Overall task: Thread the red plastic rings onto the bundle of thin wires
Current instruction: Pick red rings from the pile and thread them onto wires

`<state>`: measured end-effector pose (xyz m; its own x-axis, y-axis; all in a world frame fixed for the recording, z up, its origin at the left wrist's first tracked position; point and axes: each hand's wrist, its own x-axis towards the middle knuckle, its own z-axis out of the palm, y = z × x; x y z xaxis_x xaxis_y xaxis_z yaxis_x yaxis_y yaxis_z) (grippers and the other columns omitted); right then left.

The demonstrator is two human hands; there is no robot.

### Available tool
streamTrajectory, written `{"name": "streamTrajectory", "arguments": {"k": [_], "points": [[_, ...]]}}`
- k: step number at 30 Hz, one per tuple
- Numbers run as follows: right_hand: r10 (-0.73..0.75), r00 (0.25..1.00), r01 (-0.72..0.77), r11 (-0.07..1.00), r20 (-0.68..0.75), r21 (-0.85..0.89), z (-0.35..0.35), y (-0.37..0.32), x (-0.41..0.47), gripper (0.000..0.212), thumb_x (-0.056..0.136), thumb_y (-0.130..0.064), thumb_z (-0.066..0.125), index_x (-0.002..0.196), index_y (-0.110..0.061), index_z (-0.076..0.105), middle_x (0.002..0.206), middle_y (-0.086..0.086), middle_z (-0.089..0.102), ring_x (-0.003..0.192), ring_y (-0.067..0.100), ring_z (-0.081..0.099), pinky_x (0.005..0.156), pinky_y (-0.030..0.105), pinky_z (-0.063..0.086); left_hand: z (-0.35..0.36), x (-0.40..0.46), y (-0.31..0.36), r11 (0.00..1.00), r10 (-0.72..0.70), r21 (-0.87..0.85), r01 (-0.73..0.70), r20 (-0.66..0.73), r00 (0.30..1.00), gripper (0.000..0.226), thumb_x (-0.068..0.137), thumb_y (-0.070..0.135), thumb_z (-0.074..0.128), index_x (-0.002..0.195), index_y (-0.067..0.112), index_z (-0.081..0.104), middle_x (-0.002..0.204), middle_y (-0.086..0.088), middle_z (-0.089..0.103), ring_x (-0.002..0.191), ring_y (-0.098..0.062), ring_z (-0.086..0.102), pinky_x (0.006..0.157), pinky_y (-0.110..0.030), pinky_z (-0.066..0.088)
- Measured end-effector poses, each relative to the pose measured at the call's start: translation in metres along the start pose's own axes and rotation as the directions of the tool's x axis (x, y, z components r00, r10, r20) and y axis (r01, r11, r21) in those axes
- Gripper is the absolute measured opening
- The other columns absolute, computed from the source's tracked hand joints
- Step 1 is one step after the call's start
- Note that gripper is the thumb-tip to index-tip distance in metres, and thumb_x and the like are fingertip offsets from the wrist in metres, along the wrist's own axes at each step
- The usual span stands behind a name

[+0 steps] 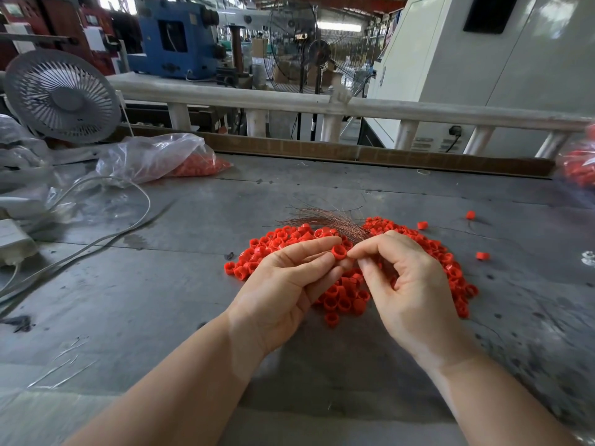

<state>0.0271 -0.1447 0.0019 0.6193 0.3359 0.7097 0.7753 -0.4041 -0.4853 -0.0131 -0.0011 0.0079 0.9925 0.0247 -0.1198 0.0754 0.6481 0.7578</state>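
Red plastic ring (338, 252) sits pinched in the left hand (286, 284) above the ring pile (351, 297). The right hand (409, 284) pinches the copper wire bundle (325, 218) beside it, over the grey table (161, 300).

Two hands (283, 284), two fans (62, 96), two bags (154, 159)

Red ring (339, 252) beside coppery wire bundle (328, 220)

The red rings (351, 284) at frame centre are looking like smooth, slightly glossy plastic. The wire bundle (328, 220) is showing bare coppery metal. The table (161, 300) is appearing grey, matt and scuffed. The upper-left bag (151, 156) is gleaming as clear film.
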Motion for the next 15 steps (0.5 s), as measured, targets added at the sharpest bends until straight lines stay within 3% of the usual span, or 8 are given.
{"name": "streamTrajectory", "arguments": {"k": [4, 9, 15], "points": [[-0.041, 0.999, 0.040, 0.996, -0.015, -0.079, -0.0004, 0.0001, -0.0004, 0.012, 0.082, -0.005, 0.057, 0.079, -0.009, 0.068, 0.072, -0.003, 0.060, 0.073, 0.013, 0.056, 0.070, 0.020, 0.044, -0.0004, 0.0008, -0.0008, 1.000, 0.008, 0.000, -0.008, -0.011, 1.000, 0.022, 0.067, -0.001, 0.060, 0.080, 0.006, 0.076, 0.079, -0.014, 0.072, 0.074, -0.017, 0.071, 0.059, -0.017, 0.055], [-0.083, 0.996, 0.080, 0.988, -0.016, -0.130, 0.0001, 0.0012, -0.0011, 0.011, 0.081, -0.004, 0.059, 0.079, -0.009, 0.068, 0.070, -0.003, 0.058, 0.071, 0.015, 0.055, 0.068, 0.024, 0.044, -0.0005, 0.0006, -0.0014, 0.999, 0.025, 0.027, -0.024, -0.030, 0.999, 0.021, 0.066, 0.000, 0.061, 0.079, 0.006, 0.076, 0.078, -0.014, 0.072, 0.071, -0.016, 0.071, 0.059, -0.018, 0.056], [-0.056, 0.998, 0.052, 0.991, -0.025, -0.125, 0.0010, 0.0011, -0.0012, 0.011, 0.080, -0.004, 0.059, 0.079, -0.009, 0.068, 0.072, -0.005, 0.059, 0.070, 0.011, 0.054, 0.068, 0.017, 0.041, -0.0009, 0.0001, -0.0008, 0.999, 0.015, 0.052, -0.015, -0.009, 1.000, 0.020, 0.066, 0.002, 0.062, 0.079, 0.008, 0.076, 0.078, -0.014, 0.071, 0.069, -0.015, 0.070, 0.060, -0.019, 0.056]]}}
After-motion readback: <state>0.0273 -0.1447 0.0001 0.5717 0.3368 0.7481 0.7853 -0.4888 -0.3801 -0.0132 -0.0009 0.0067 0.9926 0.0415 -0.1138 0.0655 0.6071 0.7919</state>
